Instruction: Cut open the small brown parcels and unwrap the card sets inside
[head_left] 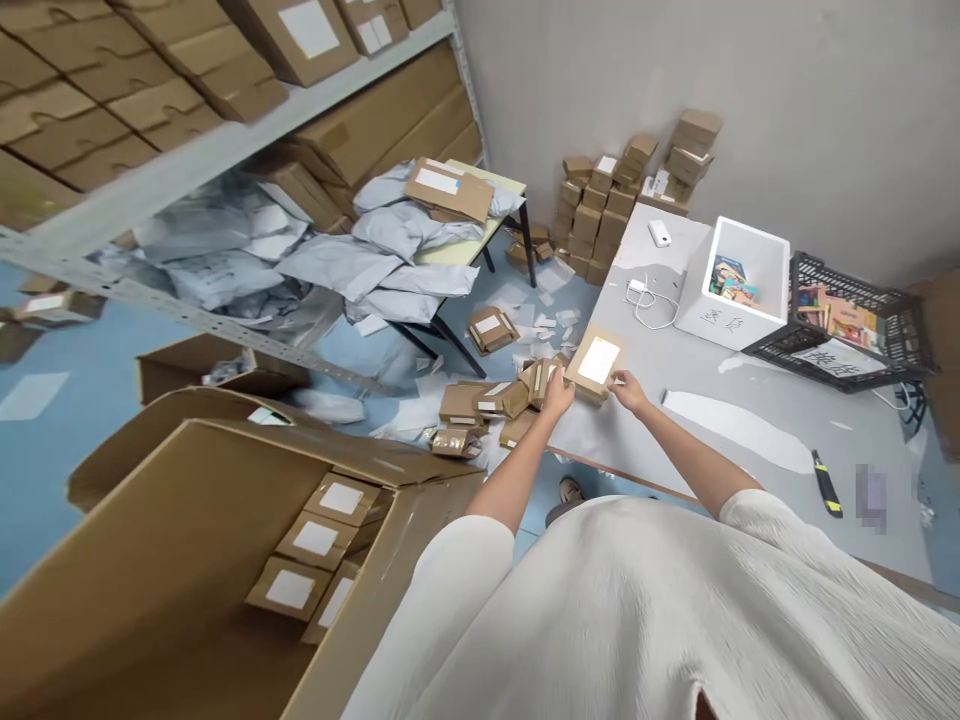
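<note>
**Labelled box at table corner**

Small cardboard box, white label up, on the grey table near its left corner. Left hand and right hand pinch its near edge from either side. Large carton of similar boxes at left.

Small box on table edge, open carton left, crate right.

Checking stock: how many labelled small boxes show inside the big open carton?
4 boxes: three in a diagonal row, a fourth beside the nearest one. Others may be hidden below.
</note>
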